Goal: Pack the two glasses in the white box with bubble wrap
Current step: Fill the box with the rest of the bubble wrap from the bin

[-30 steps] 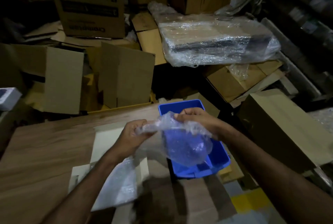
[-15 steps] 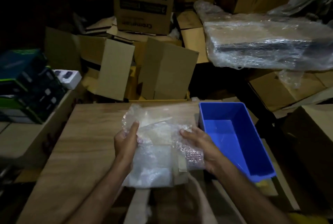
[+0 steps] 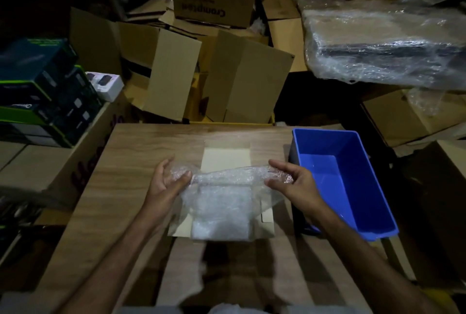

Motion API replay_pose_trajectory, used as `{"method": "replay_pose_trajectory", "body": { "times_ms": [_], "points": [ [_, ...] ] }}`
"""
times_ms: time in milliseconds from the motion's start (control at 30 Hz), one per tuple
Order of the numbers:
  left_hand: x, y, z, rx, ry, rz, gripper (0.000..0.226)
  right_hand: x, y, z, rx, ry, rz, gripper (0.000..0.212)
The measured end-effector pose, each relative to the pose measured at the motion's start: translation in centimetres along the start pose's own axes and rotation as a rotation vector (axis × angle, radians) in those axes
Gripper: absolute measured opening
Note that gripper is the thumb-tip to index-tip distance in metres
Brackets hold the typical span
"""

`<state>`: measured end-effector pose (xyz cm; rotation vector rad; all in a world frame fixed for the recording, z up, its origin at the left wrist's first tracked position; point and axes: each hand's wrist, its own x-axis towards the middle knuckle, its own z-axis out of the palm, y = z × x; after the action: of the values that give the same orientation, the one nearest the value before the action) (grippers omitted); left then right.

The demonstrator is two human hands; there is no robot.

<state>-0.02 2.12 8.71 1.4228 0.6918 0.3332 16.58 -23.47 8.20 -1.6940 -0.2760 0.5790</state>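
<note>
Both hands [image 3: 228, 183] stretch bubble wrap [image 3: 227, 180] above white box [image 3: 225, 156].

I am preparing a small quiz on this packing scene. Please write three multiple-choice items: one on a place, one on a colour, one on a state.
1. Where is the bin? A left of the box B right of the box C on the box
2. What colour is the bin? A red B blue C green
3. What do the hands hold? A bubble wrap B a glass C nothing

Key: B, it stands right of the white box; B, its walls are blue; A, left hand and right hand each grip an end of the bubble wrap.
</note>
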Motion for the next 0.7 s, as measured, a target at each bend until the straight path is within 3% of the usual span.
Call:
{"method": "replay_pose_trajectory", "body": {
  "times_ms": [100,167,200,267,333,367,433,533,633,700],
  "points": [
    [0.1,0.0,-1.7,0.083,-0.143,-0.016,0.095,0.0,0.3,-0.1,-0.168,-0.03,0.018,0.08],
    [0.2,0.2,-2.7,0.282,-0.245,-0.022,0.091,-0.2,0.1,0.1,-0.364,-0.046,0.012,0.081],
    [0.3,0.3,-2.9,0.427,-0.28,-0.007,0.082,-0.2,0.1,0.1,-0.483,-0.068,-0.001,0.076],
    [0.6,0.0,-2.9,0.658,-0.301,0.057,0.044,0.0,0.0,0.1,-0.658,-0.106,-0.018,0.046],
    [0.8,-0.3,-2.9,0.721,-0.277,0.127,0.006,0.2,-0.3,-0.1,-0.751,-0.143,-0.002,0.011],
    [1.0,-0.6,-3.0,0.699,-0.258,0.131,0.005,0.6,-0.2,-0.5,-0.768,-0.168,0.011,0.011],
    [1.2,-0.9,-3.4,0.548,-0.256,0.049,0.015,1.1,-0.2,-1.4,-0.729,-0.234,0.065,0.016],
    [1.7,-2.1,-3.9,0.3,-0.267,-0.07,0.025,0.5,-0.4,-1.8,-0.358,-0.346,0.258,0.032],
    [3.0,-4.5,-3.2,0.358,-0.175,-0.078,0.038,0.4,1.0,-0.8,-0.201,-0.276,0.293,0.036],
    [3.9,-6.2,-2.4,0.458,-0.09,-0.068,0.027,0.7,2.6,0.4,-0.246,-0.149,0.285,0.025]
  ]
}}
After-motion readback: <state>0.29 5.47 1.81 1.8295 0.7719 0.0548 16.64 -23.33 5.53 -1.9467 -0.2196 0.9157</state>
